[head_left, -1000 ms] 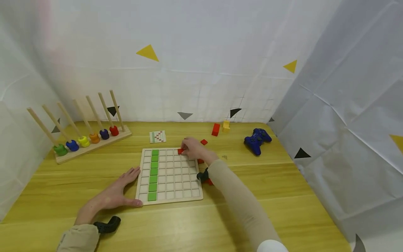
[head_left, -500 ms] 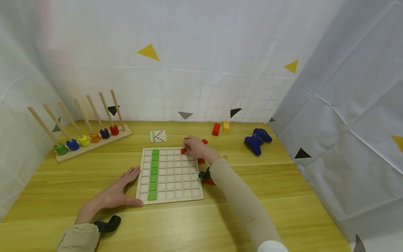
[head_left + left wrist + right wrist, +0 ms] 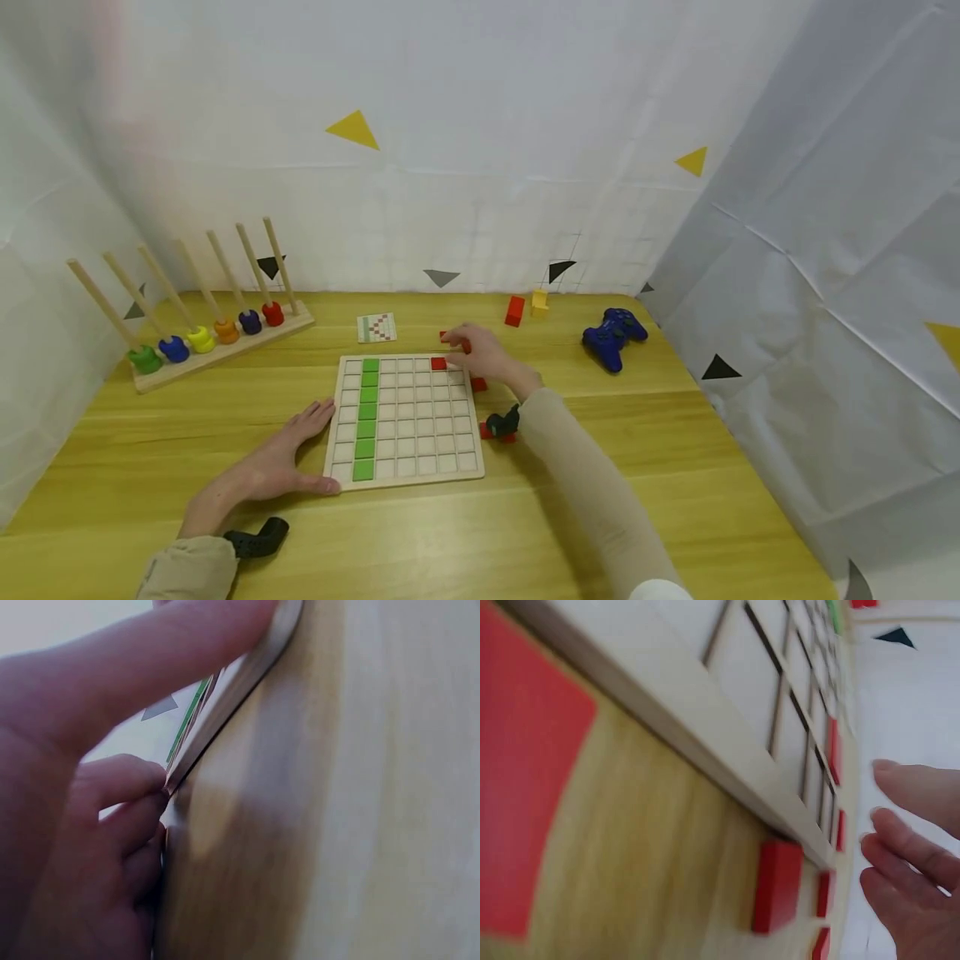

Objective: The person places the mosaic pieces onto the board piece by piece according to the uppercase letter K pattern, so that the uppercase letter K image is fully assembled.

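A wooden grid board (image 3: 408, 484) lies on the table, with a column of green tiles (image 3: 367, 412) near its left side. One red tile (image 3: 438, 364) sits in its top row, towards the right. My left hand (image 3: 273, 467) touches the board's left edge, its thumb at the lower left corner; in the left wrist view, the thumb (image 3: 180, 652) lies against the rim. Over the upper right corner hovers my right hand (image 3: 487, 358). The right wrist view shows that hand's thumb and fingers (image 3: 911, 847) apart, holding nothing.
Loose red tiles (image 3: 478, 384) lie along the board's right side and beyond its top corner. Behind the board is a small pattern card (image 3: 377, 328). A peg stand with coloured beads (image 3: 217, 357), a red block (image 3: 514, 312), a yellow block (image 3: 540, 303) and a blue game controller (image 3: 615, 337) surround it.
My right hand has let go of the red tile, now lying in the top row, and moved right with its fingers opening. My left hand stays at the board's edge.
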Demonstrator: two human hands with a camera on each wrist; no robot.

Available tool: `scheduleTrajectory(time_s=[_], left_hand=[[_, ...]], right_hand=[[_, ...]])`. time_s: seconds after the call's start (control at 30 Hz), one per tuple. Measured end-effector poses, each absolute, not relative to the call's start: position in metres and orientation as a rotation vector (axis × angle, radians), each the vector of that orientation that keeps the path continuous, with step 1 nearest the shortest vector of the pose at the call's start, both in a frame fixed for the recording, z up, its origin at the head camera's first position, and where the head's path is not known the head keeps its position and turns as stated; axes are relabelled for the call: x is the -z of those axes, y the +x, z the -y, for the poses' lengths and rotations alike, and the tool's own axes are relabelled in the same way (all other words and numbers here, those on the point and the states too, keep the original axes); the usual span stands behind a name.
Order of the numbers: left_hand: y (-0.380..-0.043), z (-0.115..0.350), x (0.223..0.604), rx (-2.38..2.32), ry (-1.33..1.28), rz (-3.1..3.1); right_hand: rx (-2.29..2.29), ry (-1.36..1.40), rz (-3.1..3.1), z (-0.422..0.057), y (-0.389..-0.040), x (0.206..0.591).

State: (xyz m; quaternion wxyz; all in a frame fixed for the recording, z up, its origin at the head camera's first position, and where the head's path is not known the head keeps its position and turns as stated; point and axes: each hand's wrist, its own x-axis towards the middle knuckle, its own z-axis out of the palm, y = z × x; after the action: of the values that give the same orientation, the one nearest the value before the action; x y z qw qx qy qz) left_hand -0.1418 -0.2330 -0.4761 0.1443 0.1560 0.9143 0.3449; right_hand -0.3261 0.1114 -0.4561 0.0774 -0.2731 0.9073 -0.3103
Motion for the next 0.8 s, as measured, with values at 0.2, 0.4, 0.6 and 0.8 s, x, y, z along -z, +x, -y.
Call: scheduleTrajectory(time_s=[0.2,0.4,0.6,0.8], left_hand=[[-0.141,0.232,0.477,-1.002,0.513,-2.647],[-0.142,0.231,0.476,-0.996,0.512,-2.632],[-0.142,0.230,0.476,-0.998,0.486,-2.625],[-0.141,0.232,0.476,-1.007,0.473,-2.633]], right_hand=[[1.224,-0.656,-2.792,-0.149,-0.328,0.460],[1.377,-0.421,-2.693,-0.184,-0.319,0.471],[1.315,-0.428,-2.676,-0.191,-0.321,0.481],[1.143,-0.583,-2.714,-0.181,-0.336,0.476]])
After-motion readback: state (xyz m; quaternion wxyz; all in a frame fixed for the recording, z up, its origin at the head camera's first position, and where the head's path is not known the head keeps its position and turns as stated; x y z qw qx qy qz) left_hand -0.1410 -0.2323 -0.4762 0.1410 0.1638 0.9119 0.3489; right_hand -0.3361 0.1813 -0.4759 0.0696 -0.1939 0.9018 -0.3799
